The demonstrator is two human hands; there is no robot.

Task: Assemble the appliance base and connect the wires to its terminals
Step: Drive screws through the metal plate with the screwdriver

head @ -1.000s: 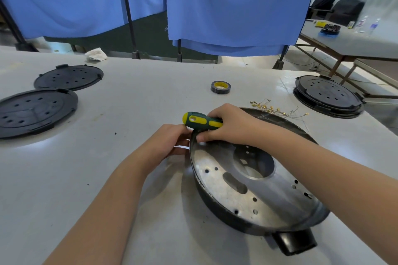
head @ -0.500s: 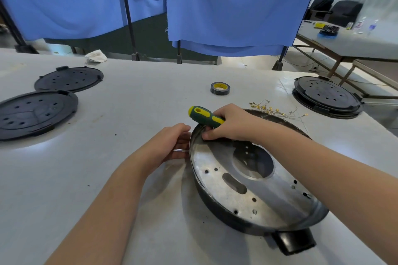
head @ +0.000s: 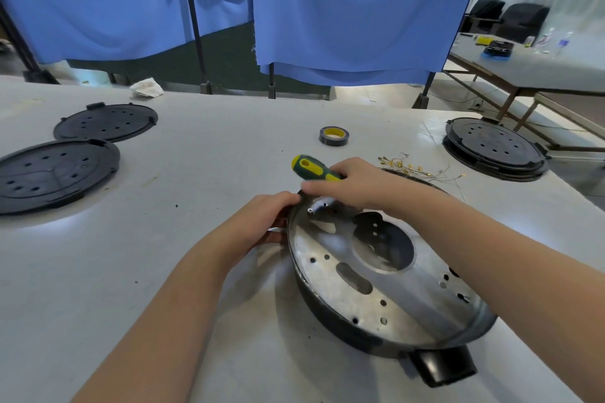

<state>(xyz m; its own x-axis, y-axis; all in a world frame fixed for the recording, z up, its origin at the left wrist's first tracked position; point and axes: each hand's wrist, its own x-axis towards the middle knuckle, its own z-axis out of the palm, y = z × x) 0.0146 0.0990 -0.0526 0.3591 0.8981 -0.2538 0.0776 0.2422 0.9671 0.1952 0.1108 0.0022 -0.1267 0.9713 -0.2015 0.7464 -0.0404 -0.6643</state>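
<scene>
Nearest, at about five o'clock on the white table [head: 131, 271], lies the round black appliance base with its shiny perforated metal plate [head: 376, 275], a stubby black handle pointing toward the viewer. The plate has a large round hole, an oblong slot and scattered small screw holes.

The left hand [head: 262, 219] curls over the base's rim at the nine o'clock edge, bracing it. The right hand [head: 353, 185] wraps its fingers round a green-and-yellow-handled screwdriver [head: 311, 168], the shaft angled down toward the plate near the rim; the tip is blurred, so whether it sits in a screw I cannot tell.

This looks like the fastening step of the assembly. The next move probably calls for seating the tip squarely and keeping the base steady.

Beyond, at one o'clock, a bundle of thin wires with brass terminals [head: 409, 168] waits, unconnected. A roll of black tape [head: 334, 136] sits at twelve, and black perforated plastic discs [head: 55, 173] at ten.
</scene>
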